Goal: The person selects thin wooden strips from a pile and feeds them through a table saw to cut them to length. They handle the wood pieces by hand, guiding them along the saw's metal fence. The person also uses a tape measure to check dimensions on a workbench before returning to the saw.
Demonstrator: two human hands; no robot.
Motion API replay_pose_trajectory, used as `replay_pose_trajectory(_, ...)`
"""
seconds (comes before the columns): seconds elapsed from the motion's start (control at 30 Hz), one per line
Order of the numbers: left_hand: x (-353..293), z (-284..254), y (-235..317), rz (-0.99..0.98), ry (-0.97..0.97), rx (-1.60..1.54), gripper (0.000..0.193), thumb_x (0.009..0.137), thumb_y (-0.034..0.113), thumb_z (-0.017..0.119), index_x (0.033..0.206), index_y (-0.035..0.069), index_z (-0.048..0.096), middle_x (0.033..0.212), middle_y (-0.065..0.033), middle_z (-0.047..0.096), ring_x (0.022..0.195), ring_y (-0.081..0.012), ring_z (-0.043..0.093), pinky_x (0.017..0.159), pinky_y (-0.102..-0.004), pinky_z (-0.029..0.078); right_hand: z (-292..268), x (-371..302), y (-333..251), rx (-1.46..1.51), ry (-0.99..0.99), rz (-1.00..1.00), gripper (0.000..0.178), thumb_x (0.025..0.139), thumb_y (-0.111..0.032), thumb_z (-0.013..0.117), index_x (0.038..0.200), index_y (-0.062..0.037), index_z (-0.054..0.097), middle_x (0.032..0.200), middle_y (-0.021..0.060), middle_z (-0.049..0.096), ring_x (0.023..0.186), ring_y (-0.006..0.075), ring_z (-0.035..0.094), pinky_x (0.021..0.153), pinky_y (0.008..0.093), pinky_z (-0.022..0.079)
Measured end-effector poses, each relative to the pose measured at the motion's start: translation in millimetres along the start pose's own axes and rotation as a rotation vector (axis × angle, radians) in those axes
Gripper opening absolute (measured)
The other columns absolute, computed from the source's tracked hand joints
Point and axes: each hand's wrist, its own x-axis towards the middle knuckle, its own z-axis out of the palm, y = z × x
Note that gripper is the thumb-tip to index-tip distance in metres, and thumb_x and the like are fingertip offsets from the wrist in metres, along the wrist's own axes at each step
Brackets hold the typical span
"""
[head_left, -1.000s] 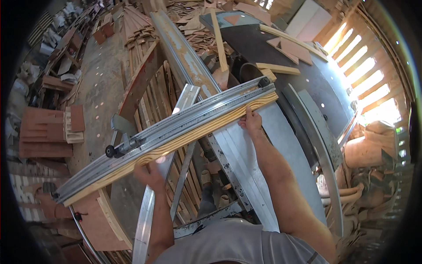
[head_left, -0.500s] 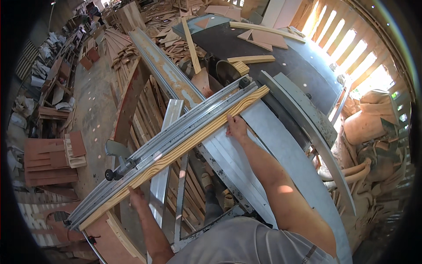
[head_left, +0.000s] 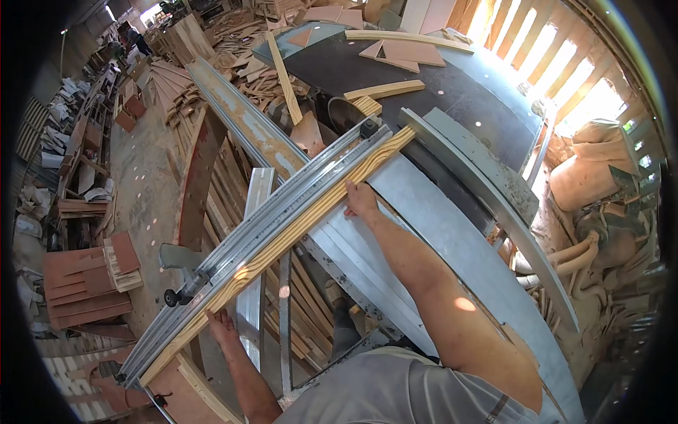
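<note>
A long pale wooden batten (head_left: 296, 230) lies slantwise along the near side of an aluminium fence (head_left: 272, 222) on a sliding table saw. My right hand (head_left: 362, 201) is closed at the batten's near edge towards its far right end, with fingers curled and partly hidden. Lower left, my left hand (head_left: 222, 329) grips the same edge; some of its fingers are hidden from view. Beyond the fence stands the round saw blade (head_left: 345, 113). The batten's right end comes up to the long grey rip fence (head_left: 494, 205); whether they touch I cannot tell.
A black stop (head_left: 369, 128) sits on the aluminium fence, and a clamp-like fitting with a knob (head_left: 171, 297) near its left part. Offcuts (head_left: 385, 90) lie on the dark saw table (head_left: 452, 106). Stacked boards (head_left: 92, 279) and scrap wood (head_left: 247, 63) surround the machine.
The whole view has shifted a little. The batten's right end appears slightly closer to the rip fence. Both hands stay at about the same places on the batten.
</note>
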Motion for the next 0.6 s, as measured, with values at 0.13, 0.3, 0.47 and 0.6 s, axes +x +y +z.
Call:
replay_pose_trajectory(0.13,-55.3,48.1,-2.3,0.795,0.209,0.578,0.053,0.090,0.030,0.072,0.128,-0.001,0.054,0.116,-0.0145,0.061,0.108,-0.0278,0.059,0.090,-0.0361,0.047,-0.2,-8.4,-14.3,-0.032,0.032,0.073,0.056,0.104,-0.044,0.039,0.098,0.0074,0.061,0.075,0.0167,0.068,0.052,0.0227,0.068,0.044,0.0329,0.053)
replay_pose_trajectory(0.3,-122.8,185.1,11.4,1.277,-0.486,1.143,0.088,0.062,0.034,0.092,0.133,0.002,0.049,0.128,-0.0196,0.050,0.120,-0.0384,0.046,0.107,-0.0489,0.034,5.8,-2.9,-18.4,-0.006,0.023,0.134,0.056,0.104,-0.045,0.038,0.107,0.0066,0.061,0.080,0.0164,0.070,0.051,0.0216,0.067,0.041,0.0321,0.051)
replay_pose_trajectory(0.47,-117.6,209.5,-9.4,1.329,-0.352,1.517,0.106,0.043,0.035,0.097,0.134,0.010,0.048,0.122,-0.0158,0.051,0.117,-0.0377,0.046,0.103,-0.0490,0.037,7.4,0.8,-27.4,0.005,0.000,0.140,0.056,0.104,-0.044,0.039,0.107,0.0071,0.061,0.075,0.0156,0.069,0.050,0.0213,0.067,0.040,0.0320,0.050)
replay_pose_trajectory(0.6,-119.4,211.9,-16.8,1.269,-0.320,1.480,0.102,0.045,0.034,0.097,0.133,0.013,0.049,0.124,-0.0154,0.050,0.119,-0.0371,0.045,0.104,-0.0488,0.037,4.8,-2.8,-22.6,0.041,0.017,0.172,0.057,0.104,-0.046,0.040,0.107,0.0069,0.061,0.073,0.0149,0.069,0.051,0.0210,0.067,0.040,0.0319,0.050)
